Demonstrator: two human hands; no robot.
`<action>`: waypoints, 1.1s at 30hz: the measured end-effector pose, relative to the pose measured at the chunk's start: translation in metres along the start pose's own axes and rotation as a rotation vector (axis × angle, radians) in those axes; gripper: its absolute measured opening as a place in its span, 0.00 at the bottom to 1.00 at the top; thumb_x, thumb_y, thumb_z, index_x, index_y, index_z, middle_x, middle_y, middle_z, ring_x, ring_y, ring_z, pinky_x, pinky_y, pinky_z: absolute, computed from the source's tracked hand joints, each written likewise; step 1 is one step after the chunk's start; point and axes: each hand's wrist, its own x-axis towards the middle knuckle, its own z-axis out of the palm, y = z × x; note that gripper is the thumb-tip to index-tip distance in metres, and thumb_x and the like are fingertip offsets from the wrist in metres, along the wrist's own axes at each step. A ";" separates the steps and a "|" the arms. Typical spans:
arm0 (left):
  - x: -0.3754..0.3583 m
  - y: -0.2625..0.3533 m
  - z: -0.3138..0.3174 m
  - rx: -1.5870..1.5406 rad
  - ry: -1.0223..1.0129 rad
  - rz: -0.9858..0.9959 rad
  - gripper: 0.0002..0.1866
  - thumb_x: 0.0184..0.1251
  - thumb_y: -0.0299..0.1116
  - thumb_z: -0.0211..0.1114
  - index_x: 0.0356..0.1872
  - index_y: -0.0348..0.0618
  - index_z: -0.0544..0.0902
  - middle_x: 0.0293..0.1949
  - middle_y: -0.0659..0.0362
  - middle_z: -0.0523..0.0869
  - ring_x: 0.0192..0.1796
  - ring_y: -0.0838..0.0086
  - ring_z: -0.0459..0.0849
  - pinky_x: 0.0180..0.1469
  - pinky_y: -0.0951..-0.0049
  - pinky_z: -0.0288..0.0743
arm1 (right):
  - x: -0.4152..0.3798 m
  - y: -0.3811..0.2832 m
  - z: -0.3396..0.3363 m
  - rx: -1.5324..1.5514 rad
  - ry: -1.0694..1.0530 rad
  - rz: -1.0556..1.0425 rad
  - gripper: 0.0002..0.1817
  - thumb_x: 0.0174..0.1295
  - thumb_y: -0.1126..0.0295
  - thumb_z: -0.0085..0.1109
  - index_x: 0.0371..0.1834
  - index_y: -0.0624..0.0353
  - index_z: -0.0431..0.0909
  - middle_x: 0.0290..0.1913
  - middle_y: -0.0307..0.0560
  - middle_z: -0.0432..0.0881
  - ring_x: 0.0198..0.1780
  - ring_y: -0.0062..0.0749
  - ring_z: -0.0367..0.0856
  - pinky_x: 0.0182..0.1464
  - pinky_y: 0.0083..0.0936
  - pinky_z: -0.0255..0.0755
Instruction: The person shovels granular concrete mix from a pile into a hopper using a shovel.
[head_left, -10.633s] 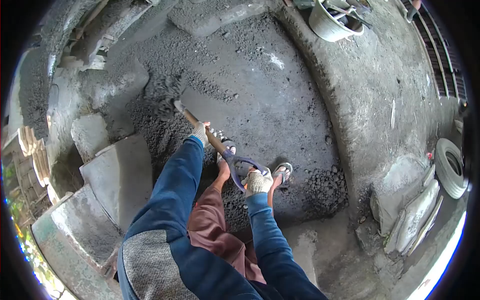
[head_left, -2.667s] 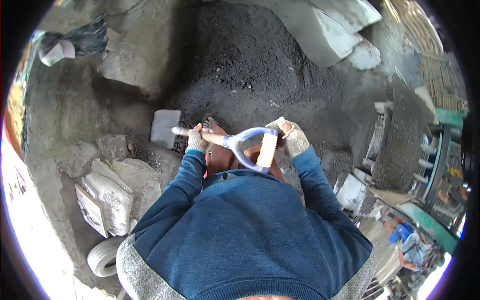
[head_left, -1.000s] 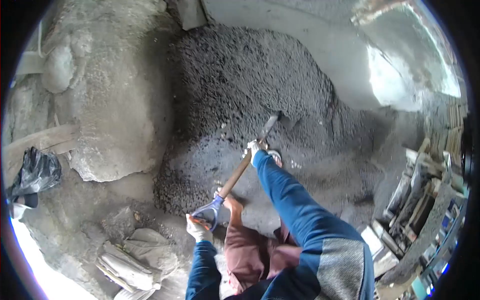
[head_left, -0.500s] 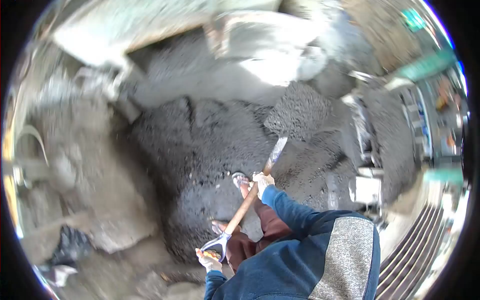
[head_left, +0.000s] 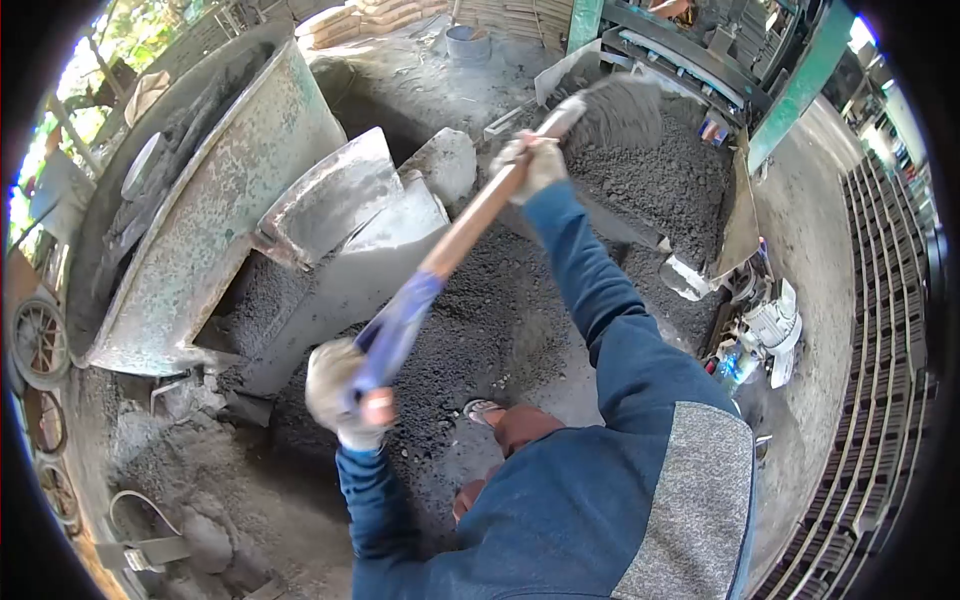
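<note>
A shovel (head_left: 470, 230) with a wooden shaft and a blue grip slants across the middle of the head view. My left hand (head_left: 333, 387), in a light work glove, is wrapped round the blue grip at its near end. Higher up and to the right, my gloved right hand (head_left: 541, 166) grasps the shaft near the metal neck. The shovel's blade end is smeared by motion over a heap of dark, gritty mix (head_left: 660, 165), so its load is hard to make out. More dark mix (head_left: 480, 320) lies on the floor by my feet.
At left stands a large rusty metal mixer drum (head_left: 225, 210), with a metal chute (head_left: 335, 195) beside it. Green-framed machinery (head_left: 800, 100) rises behind the heap. Stacked racks of dark blocks (head_left: 890, 380) line the right. A motor (head_left: 772, 322) sits near my right side.
The loaded shovel has swung up and forward, its blade reaching the heap near the green machine. Both hands rose with it, keeping their hold, and my view has turned toward the machine.
</note>
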 end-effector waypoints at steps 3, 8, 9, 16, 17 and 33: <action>0.013 0.041 0.030 0.044 -0.400 0.220 0.24 0.50 0.57 0.73 0.26 0.45 0.77 0.28 0.59 0.78 0.33 0.62 0.80 0.48 0.54 0.76 | 0.008 -0.062 -0.053 -0.104 -0.003 -0.007 0.03 0.66 0.69 0.51 0.35 0.51 0.69 0.25 0.35 0.72 0.23 0.29 0.73 0.30 0.35 0.74; -0.112 0.084 -0.002 -0.027 -0.270 -0.087 0.22 0.49 0.54 0.73 0.23 0.45 0.77 0.27 0.59 0.78 0.33 0.61 0.80 0.50 0.56 0.77 | -0.063 -0.036 -0.078 -0.269 -0.243 0.198 0.06 0.63 0.66 0.59 0.33 0.50 0.71 0.26 0.33 0.74 0.28 0.30 0.76 0.35 0.36 0.75; -0.144 0.092 -0.023 -0.102 -0.247 -0.235 0.22 0.52 0.54 0.72 0.26 0.44 0.78 0.28 0.58 0.79 0.33 0.61 0.81 0.50 0.57 0.77 | -0.092 -0.009 -0.066 -0.265 -0.224 0.215 0.07 0.62 0.66 0.60 0.32 0.50 0.71 0.26 0.33 0.74 0.29 0.30 0.77 0.36 0.36 0.74; -0.410 0.193 -0.059 -0.584 1.200 -1.528 0.17 0.73 0.47 0.56 0.29 0.45 0.75 0.23 0.59 0.80 0.19 0.73 0.76 0.20 0.73 0.70 | -0.193 0.185 -0.145 -0.516 -0.239 0.690 0.08 0.64 0.68 0.58 0.28 0.52 0.70 0.24 0.38 0.71 0.28 0.32 0.75 0.38 0.39 0.74; -0.424 0.210 -0.064 -0.552 1.375 -1.547 0.17 0.74 0.46 0.58 0.28 0.47 0.75 0.21 0.61 0.77 0.18 0.74 0.75 0.18 0.72 0.68 | -0.206 0.217 -0.178 -0.639 -0.125 0.757 0.05 0.63 0.70 0.58 0.32 0.53 0.71 0.26 0.40 0.74 0.32 0.35 0.78 0.39 0.39 0.77; -0.557 0.599 -0.062 0.866 2.157 -2.252 0.26 0.67 0.66 0.54 0.40 0.53 0.76 0.28 0.62 0.76 0.25 0.75 0.72 0.24 0.66 0.67 | -0.706 0.334 -0.580 -1.194 0.766 1.997 0.18 0.72 0.49 0.44 0.29 0.47 0.70 0.23 0.43 0.73 0.20 0.48 0.74 0.25 0.54 0.72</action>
